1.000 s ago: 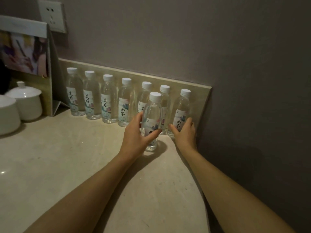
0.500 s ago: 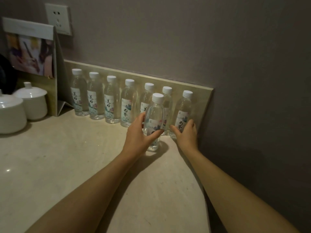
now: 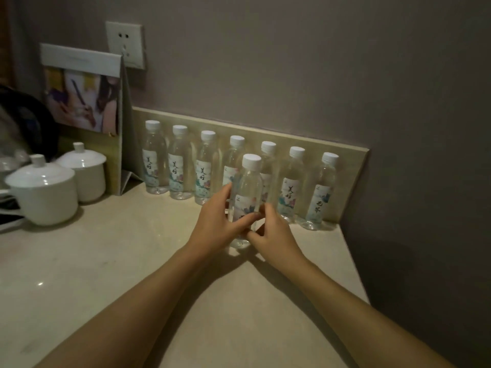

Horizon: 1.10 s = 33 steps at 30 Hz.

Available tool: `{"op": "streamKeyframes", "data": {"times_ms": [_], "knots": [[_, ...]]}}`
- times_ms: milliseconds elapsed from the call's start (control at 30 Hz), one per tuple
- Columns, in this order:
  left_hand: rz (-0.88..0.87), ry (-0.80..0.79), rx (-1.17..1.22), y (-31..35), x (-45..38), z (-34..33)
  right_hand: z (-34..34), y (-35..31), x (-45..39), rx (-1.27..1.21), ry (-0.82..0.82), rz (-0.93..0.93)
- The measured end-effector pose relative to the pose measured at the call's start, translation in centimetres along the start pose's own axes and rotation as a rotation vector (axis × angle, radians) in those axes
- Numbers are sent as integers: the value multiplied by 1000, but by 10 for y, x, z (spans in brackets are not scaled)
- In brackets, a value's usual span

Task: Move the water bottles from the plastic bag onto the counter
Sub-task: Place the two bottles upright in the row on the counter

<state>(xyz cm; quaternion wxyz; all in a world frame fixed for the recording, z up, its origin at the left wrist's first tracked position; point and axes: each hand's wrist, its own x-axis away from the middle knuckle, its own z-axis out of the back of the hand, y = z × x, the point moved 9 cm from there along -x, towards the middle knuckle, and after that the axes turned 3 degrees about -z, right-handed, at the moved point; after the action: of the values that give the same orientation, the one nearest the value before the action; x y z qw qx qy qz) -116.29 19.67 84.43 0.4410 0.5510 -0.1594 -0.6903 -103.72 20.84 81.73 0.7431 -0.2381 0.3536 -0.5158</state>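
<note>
Several clear water bottles with white caps stand in a row [image 3: 289, 181] against the low beige backsplash. One more bottle [image 3: 248, 181] stands upright on the counter [image 3: 132, 261] in front of that row. My left hand [image 3: 218, 224] wraps its left side and front. My right hand [image 3: 273, 232] touches its lower right side with thumb and fingers. The rightmost bottle [image 3: 320, 192] stands free near the counter's right corner. No plastic bag is in view.
Two white lidded cups [image 3: 42, 189] sit at the left, with a dark object behind them. A folded card stand [image 3: 85, 102] leans by the wall under a socket [image 3: 125, 43]. The counter ends at the right against a grey wall.
My right hand left the rightmost bottle and moved left onto the front bottle. The view shifted so that the row sits further right. My left hand keeps its hold.
</note>
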Motion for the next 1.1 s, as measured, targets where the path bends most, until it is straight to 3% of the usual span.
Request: {"op": "streamKeyframes", "data": {"times_ms": [300,433,767,1100], "knots": [[10,-38,-52,-78,-9,137,-120,-90,-49,-1,33,-4],[156,24,43,-120,-14,171,-154,-106,-72,28,127,-52],[413,175,284,-167,-31,172,-176,-118,-103,38,275,-142],[425,197,287,-176,-35,171,-175,-112,-105,78,329,-161]]}}
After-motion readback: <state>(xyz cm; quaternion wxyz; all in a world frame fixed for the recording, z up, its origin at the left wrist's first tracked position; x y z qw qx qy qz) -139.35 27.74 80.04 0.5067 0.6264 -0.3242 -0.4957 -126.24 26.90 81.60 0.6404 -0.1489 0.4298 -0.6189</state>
